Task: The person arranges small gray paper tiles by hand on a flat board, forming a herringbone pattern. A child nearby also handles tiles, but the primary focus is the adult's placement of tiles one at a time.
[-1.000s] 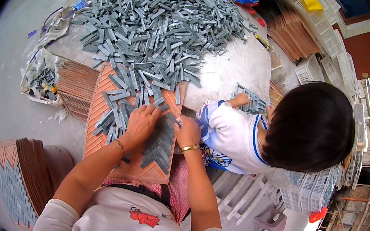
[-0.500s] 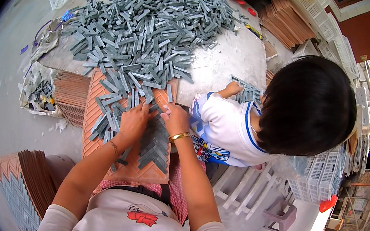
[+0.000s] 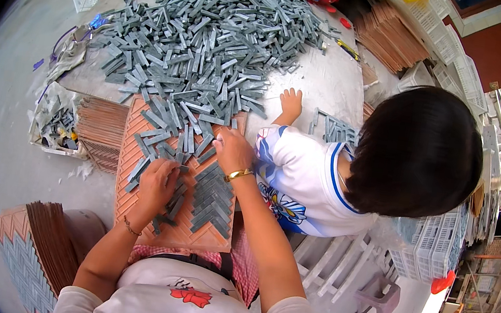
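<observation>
A terracotta-coloured tray (image 3: 125,199) with herringbone grooves lies in front of me. On its right part, grey stone strips (image 3: 213,199) are set side by side in a herringbone pattern. My left hand (image 3: 157,185) is over loose grey strips on the tray's left part, its fingers bent and bunched; what they hold is hidden. Above the laid pattern, near the tray's far right corner, my right hand (image 3: 233,151) has its fingers pinched together beside loose strips. I cannot make out what is between them. A large heap of strips (image 3: 196,45) spills from the table onto the tray.
Close on my right, another person (image 3: 319,173) has a hand (image 3: 291,102) spread on the table (image 3: 326,80), beside a small group of strips (image 3: 335,128). Stacked trays (image 3: 100,124) stand at the left, more (image 3: 390,35) at the far right. A plastic stool (image 3: 378,297) is lower right.
My left hand has drawn back toward me and left, uncovering more of the laid pattern. My right hand has shifted slightly away from me. The other person's hand has left the small strips and spread out.
</observation>
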The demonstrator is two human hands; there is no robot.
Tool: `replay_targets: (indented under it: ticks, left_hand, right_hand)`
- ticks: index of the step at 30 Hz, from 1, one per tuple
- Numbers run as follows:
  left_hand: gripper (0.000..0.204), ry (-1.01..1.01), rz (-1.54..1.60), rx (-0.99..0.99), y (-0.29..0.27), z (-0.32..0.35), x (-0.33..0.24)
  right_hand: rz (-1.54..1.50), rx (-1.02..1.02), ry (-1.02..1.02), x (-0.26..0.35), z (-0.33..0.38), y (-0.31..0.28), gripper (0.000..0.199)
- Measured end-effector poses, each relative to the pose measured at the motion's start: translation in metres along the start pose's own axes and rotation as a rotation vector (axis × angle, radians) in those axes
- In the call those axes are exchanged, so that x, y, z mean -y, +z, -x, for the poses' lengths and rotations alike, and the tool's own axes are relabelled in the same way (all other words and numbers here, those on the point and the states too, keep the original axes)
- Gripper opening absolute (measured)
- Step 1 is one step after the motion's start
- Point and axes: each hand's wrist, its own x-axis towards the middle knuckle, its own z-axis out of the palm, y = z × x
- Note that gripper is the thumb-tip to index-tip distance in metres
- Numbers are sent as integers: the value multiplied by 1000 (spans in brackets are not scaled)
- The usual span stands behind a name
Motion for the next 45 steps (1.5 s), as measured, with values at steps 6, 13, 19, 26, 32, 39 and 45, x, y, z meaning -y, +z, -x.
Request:
replay_targets:
  ticks: [6,13,19,26,32,39,45]
  left_hand:
    - [12,-26,46,-5,-16,15,6]
    - [9,-116,106,19,-28,27,3]
    - [10,-97,153,47,-14,35,1]
    - [11,-41,200,103,-10,30,-14]
    - [9,-142,173,110,-10,35,-9]
    - [8,-79,190,114,-6,28,-16]
    - [47,264,-264,212,5,5,-30]
  right_hand:
    - [31,-74,-300,-6,-5,22,15]
    - [-126,49,-420,-21,14,-7,11]
    - [-195,248,-387,-30,23,-12,11]
    - [-312,324,-353,-37,6,-3,7]
    - [-361,282,-375,-43,4,1,9]
    - [-193,85,-248,-24,19,5,14]
    - [-303,-120,-12,-44,25,-14,13]
